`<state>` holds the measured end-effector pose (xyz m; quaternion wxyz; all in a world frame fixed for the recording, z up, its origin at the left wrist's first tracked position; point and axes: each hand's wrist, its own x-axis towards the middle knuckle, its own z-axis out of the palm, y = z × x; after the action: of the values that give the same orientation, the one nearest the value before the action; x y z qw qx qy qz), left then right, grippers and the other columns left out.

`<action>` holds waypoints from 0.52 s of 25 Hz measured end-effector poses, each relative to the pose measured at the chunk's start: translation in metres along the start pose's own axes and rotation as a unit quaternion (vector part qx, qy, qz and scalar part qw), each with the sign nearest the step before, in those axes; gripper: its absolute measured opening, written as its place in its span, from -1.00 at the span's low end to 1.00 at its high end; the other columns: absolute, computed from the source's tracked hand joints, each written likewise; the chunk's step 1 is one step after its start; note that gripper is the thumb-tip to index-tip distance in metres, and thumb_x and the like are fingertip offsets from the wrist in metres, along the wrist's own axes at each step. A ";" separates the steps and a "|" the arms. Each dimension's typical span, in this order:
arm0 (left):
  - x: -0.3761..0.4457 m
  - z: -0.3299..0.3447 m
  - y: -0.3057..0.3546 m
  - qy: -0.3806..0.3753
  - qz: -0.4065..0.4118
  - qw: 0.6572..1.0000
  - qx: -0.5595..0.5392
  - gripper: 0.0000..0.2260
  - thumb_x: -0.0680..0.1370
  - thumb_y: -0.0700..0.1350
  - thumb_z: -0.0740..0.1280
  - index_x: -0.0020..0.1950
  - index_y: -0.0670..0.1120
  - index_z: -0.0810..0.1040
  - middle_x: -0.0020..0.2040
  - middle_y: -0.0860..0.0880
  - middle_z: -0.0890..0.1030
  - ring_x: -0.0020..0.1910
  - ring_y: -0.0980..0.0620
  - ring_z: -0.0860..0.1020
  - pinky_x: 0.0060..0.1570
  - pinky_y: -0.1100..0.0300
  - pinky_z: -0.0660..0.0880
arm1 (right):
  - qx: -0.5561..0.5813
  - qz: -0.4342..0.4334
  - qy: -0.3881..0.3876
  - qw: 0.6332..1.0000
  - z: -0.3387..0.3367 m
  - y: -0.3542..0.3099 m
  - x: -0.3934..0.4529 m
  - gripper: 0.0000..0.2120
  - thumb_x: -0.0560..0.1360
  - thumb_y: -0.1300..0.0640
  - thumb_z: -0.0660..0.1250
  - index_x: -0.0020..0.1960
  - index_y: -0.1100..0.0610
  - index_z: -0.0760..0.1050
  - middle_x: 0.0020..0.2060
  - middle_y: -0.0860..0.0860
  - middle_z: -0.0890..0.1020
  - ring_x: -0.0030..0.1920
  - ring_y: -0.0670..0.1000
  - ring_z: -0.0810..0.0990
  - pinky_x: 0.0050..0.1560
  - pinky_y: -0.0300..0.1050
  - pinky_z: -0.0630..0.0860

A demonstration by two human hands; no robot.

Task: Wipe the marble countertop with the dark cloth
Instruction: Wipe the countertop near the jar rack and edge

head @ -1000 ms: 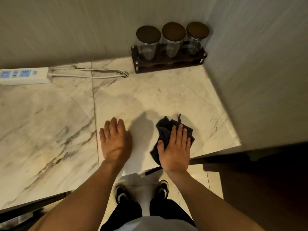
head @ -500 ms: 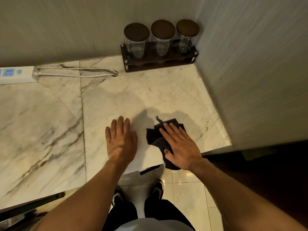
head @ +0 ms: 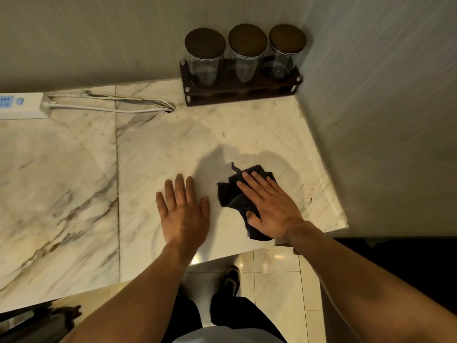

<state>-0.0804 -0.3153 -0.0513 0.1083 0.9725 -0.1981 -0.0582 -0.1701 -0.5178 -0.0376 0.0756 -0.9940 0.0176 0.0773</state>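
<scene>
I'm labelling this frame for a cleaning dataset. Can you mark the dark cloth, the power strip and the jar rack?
dark cloth (head: 231,198): head view, bare fold left of the fingers.
power strip (head: 21,106): head view, white top face.
jar rack (head: 241,96): head view, dark front rail.

The white, grey-veined marble worktop (head: 81,184) fills a wall corner, with a straight seam running front to back left of centre. A dark wooden rack (head: 241,94) holding three clear glass jars with dark round lids (head: 248,52) stands in the far right corner against the wall. A white power strip with blue sockets (head: 21,106) lies at the far left, its white cable (head: 111,105) looped toward the rack. A crumpled dark cloth (head: 236,196) lies near the front edge, pressed flat under the right hand (head: 270,209). The left hand (head: 184,214) rests palm-down just beside it, apart from the cloth.
</scene>
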 end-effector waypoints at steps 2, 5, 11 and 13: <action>0.000 0.002 0.000 -0.010 -0.004 1.000 0.018 -0.42 0.59 0.16 -0.05 0.52 -0.14 0.16 0.54 -0.18 0.19 0.52 -0.21 0.04 0.47 -0.18 -0.08 | 0.002 -0.001 -0.001 1.000 -0.002 0.006 0.009 -0.33 0.48 -0.13 0.06 0.54 0.00 0.02 0.54 -0.01 0.02 0.53 -0.02 -0.10 0.50 0.03 -0.06; 0.001 0.002 0.002 -0.013 -0.014 0.999 0.030 -0.42 0.58 0.17 -0.02 0.51 -0.14 0.19 0.52 -0.17 0.22 0.52 -0.21 0.07 0.46 -0.19 -0.03 | 0.004 -0.004 -0.002 1.000 -0.006 0.014 0.024 -0.33 0.48 -0.13 0.05 0.55 0.00 0.00 0.55 -0.01 0.01 0.53 -0.01 -0.10 0.51 0.04 -0.06; 0.002 -0.003 0.003 -0.013 -0.009 1.000 0.023 -0.44 0.58 0.13 0.06 0.49 -0.15 0.23 0.49 -0.20 0.26 0.49 -0.26 0.10 0.43 -0.25 0.04 | 0.001 -0.008 0.005 1.000 -0.014 0.028 0.058 -0.33 0.48 -0.13 0.04 0.54 0.03 0.03 0.55 0.00 0.02 0.53 0.00 -0.08 0.51 0.04 -0.05; 0.002 -0.004 0.004 -0.017 -0.011 1.000 0.020 -0.44 0.58 0.14 0.05 0.50 -0.15 0.21 0.50 -0.20 0.25 0.50 -0.25 0.09 0.44 -0.25 0.03 | -0.003 -0.004 0.003 1.000 -0.016 0.031 0.069 -0.33 0.48 -0.14 0.01 0.55 0.03 0.01 0.55 -0.01 -0.01 0.53 -0.01 -0.11 0.51 0.02 -0.08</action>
<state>-0.0790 -0.3186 -0.0464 0.0851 0.9754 -0.1906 -0.0715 -0.1011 -0.5527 -0.0373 0.0727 -0.9945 0.0138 0.0737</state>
